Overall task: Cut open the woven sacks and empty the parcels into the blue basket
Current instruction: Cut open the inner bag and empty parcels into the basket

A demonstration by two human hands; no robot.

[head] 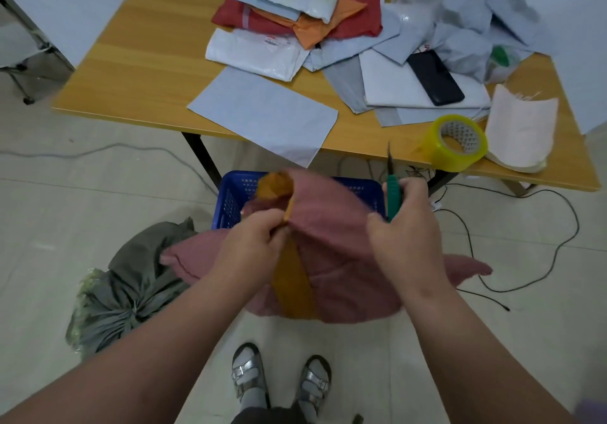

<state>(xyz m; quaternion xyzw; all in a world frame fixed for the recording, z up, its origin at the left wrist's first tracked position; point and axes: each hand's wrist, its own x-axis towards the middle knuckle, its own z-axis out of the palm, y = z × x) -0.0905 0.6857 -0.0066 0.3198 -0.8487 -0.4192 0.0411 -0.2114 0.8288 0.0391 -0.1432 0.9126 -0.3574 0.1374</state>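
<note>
The pink woven sack (pixel 331 253) hangs just this side of the blue basket (pixel 235 193), its orange band running toward the basket. The left hand (pixel 249 243) pinches that band; the right hand (pixel 405 226) clutches sack cloth and green-handled scissors (pixel 391 190), blades pointing away, nearer the bench (pixel 138 72) beyond.

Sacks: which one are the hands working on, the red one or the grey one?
The red sack with the orange stripe, held above the blue basket by both hands. The grey sack lies untouched, tied shut, on the floor.
</note>
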